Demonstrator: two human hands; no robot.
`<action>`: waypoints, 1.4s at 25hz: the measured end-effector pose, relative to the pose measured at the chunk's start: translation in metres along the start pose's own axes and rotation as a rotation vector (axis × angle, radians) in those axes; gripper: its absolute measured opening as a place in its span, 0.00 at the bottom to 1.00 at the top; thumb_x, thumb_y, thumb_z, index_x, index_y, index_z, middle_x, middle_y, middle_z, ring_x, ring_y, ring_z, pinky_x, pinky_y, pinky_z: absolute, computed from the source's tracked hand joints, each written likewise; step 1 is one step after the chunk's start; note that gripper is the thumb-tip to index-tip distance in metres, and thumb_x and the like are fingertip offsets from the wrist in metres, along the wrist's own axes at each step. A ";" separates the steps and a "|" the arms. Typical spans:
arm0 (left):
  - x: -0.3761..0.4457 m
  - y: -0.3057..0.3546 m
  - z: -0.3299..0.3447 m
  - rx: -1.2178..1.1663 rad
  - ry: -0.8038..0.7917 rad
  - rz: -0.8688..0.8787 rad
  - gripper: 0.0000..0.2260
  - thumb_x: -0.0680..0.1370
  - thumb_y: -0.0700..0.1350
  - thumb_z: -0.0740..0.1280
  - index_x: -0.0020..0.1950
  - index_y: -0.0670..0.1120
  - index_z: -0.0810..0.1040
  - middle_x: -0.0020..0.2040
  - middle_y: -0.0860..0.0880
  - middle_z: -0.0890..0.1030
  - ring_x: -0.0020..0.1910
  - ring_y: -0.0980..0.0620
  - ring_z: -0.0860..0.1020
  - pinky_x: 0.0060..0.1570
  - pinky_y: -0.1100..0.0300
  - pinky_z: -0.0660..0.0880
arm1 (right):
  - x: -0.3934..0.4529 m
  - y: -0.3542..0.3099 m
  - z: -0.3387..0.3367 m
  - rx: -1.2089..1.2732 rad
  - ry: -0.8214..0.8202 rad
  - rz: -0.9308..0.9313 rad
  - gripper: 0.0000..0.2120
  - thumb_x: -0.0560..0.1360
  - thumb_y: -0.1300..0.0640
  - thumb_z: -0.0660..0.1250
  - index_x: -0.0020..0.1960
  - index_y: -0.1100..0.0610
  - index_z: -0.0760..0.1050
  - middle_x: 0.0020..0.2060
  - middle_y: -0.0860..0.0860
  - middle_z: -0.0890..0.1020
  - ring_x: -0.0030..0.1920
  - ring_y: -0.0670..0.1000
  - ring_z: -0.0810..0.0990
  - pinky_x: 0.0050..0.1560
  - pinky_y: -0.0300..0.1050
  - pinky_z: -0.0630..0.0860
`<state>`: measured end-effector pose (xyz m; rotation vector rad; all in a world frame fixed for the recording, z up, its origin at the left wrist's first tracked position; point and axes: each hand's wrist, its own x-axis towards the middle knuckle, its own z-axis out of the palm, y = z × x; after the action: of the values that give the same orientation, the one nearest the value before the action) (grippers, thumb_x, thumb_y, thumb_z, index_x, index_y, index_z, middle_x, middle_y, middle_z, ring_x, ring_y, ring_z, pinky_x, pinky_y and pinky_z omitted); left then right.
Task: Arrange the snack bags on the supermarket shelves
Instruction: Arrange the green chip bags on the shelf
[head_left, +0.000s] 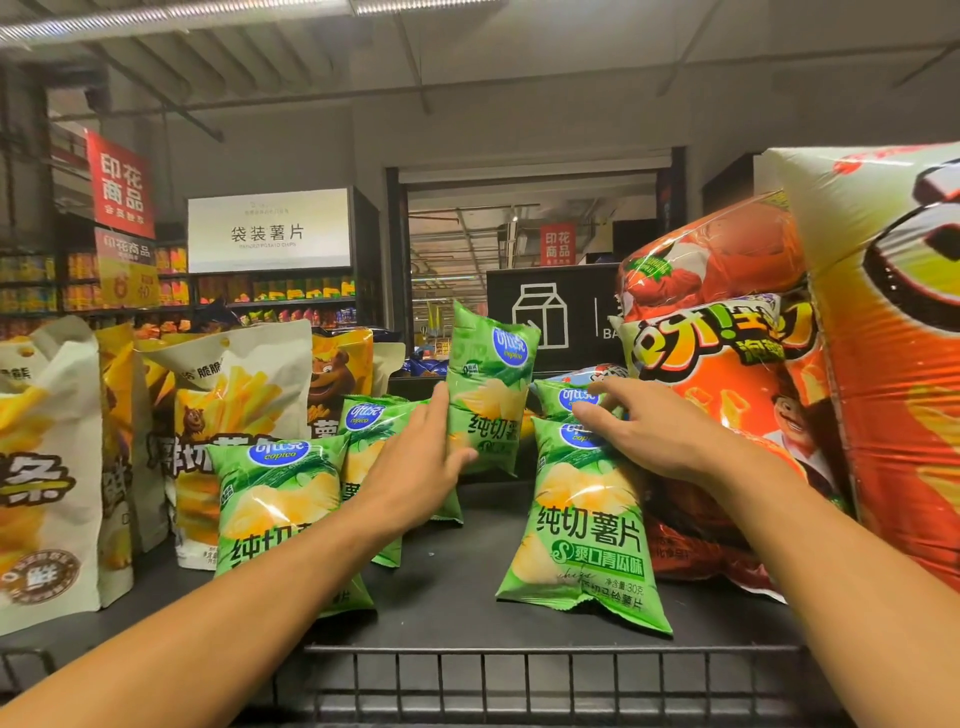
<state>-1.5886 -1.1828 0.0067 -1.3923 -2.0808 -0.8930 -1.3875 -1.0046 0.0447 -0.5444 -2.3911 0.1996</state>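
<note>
Supermarket aisles with a white hanging sign reading "袋装薯片" and red banners reading "印花商品" form the background. Foreground: a dark metal shelf deck with a wire front rail.

Largest items: glossy orange inflated snack bags at right, lettering only partly legible; white-and-yellow fry pouches with a bear logo at left.

Between them stand small green foil crisp bags branded "copico 可比克", printed "纯切薯片"; the front right bag adds "爽口青瓜味" and "30克".

Left hand: fingers wrapped on the side of an upright green bag at the rear. Right hand: fingers spread and slightly bent on the tops of the right-hand green bags; a firm grasp cannot be confirmed.

Risk: these light bags stand on narrow seams. A sideways push likely topples neighbours. The leaning orange bags may slide onto the green row.
</note>
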 end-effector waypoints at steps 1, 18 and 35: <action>0.000 0.000 -0.003 -0.030 0.048 0.004 0.37 0.79 0.53 0.67 0.79 0.54 0.46 0.73 0.47 0.68 0.66 0.44 0.73 0.60 0.50 0.71 | 0.000 -0.001 0.000 0.024 0.031 -0.016 0.28 0.80 0.37 0.59 0.74 0.50 0.68 0.67 0.51 0.78 0.63 0.52 0.76 0.56 0.45 0.70; -0.001 0.006 -0.030 -0.506 0.222 0.100 0.34 0.77 0.51 0.71 0.78 0.57 0.58 0.74 0.63 0.66 0.71 0.67 0.65 0.71 0.66 0.62 | -0.005 -0.018 0.006 0.254 0.099 -0.124 0.47 0.64 0.19 0.56 0.77 0.41 0.60 0.73 0.43 0.72 0.72 0.47 0.69 0.71 0.49 0.67; -0.009 0.010 -0.029 -0.655 0.032 0.121 0.32 0.73 0.56 0.72 0.74 0.57 0.62 0.66 0.72 0.72 0.61 0.67 0.75 0.59 0.67 0.74 | -0.011 -0.025 0.004 0.395 0.065 -0.253 0.27 0.70 0.27 0.63 0.67 0.29 0.65 0.62 0.32 0.77 0.63 0.36 0.75 0.64 0.44 0.72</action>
<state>-1.5753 -1.2071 0.0223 -1.7720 -1.7187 -1.6209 -1.3911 -1.0317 0.0423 -0.0635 -2.2487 0.5181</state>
